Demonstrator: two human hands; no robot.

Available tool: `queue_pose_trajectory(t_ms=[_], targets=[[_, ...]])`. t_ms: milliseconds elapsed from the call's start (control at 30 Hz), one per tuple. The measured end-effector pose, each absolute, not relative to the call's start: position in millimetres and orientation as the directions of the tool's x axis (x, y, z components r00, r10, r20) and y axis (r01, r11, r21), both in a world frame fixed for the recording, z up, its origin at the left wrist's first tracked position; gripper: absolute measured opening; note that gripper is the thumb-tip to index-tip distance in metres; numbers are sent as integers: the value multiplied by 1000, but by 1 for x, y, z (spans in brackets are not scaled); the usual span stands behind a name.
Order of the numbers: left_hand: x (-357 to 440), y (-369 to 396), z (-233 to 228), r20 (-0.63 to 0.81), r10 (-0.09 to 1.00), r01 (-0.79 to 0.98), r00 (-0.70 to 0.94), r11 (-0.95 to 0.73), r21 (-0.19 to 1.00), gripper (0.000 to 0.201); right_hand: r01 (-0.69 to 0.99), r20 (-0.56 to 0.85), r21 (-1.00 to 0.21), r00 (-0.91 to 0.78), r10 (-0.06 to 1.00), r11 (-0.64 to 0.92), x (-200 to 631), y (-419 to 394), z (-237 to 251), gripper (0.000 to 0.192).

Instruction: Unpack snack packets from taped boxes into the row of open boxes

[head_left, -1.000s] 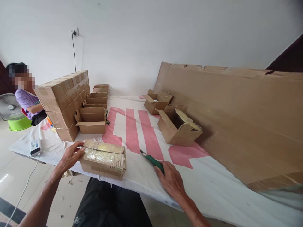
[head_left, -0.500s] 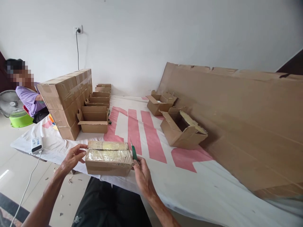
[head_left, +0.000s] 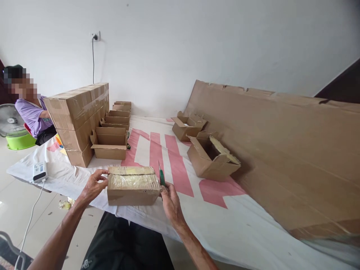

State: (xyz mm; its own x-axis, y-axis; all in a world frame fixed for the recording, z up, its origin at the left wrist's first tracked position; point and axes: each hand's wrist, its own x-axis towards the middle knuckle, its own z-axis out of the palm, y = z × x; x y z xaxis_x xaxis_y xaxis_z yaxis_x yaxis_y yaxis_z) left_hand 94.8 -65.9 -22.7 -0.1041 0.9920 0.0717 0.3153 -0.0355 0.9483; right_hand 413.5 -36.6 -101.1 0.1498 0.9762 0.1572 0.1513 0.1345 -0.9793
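A taped cardboard box [head_left: 133,195] sits at the near edge of the table in front of me. Shiny tape and yellowish patches cover its top, and a dark seam runs along the flaps. My left hand [head_left: 95,186] grips the left end of this box with bent fingers. At the right end, my right hand [head_left: 170,202] closes around a craft knife [head_left: 162,177] with a green handle, its thin blade pointing up and away from me. The fingers of that hand also rest against the box's side.
Stacked closed boxes [head_left: 81,112] stand left, beside a row of open boxes [head_left: 109,152]. Two more open boxes [head_left: 208,161] lie right, before a large cardboard sheet [head_left: 275,157]. A white device [head_left: 39,171] with a cable lies left. A person in purple [head_left: 32,116] sits beyond, near a fan [head_left: 11,120].
The box has shifted slightly to the right and turned a little, its front edge now more level. Both hands have moved with it, and the knife stays in my right hand.
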Motion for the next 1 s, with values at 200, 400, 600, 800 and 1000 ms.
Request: queue_pose_trajectory(t_ms=[200, 400, 600, 800, 1000], targets=[[101, -55, -21, 174, 985, 381, -13, -156, 911, 41, 182, 176, -971, 119, 977, 153, 424, -21, -98, 52], [108, -60, -25, 175, 985, 333, 8, -168, 928, 35, 346, 304, -895, 8, 953, 282, 445, -10, -43, 49], [110, -65, -25, 151, 988, 366, 42, -156, 918, 42, 311, 303, -815, -492, 816, 489, 422, -11, 31, 42], [113, -71, -24, 141, 989, 391, 35, -144, 909, 45, 321, 262, -753, -655, 709, 574, 403, -8, 55, 39], [114, -75, -25, 151, 988, 421, 32, -150, 895, 49, 355, 211, -710, -716, 665, 608, 401, -4, 66, 38]])
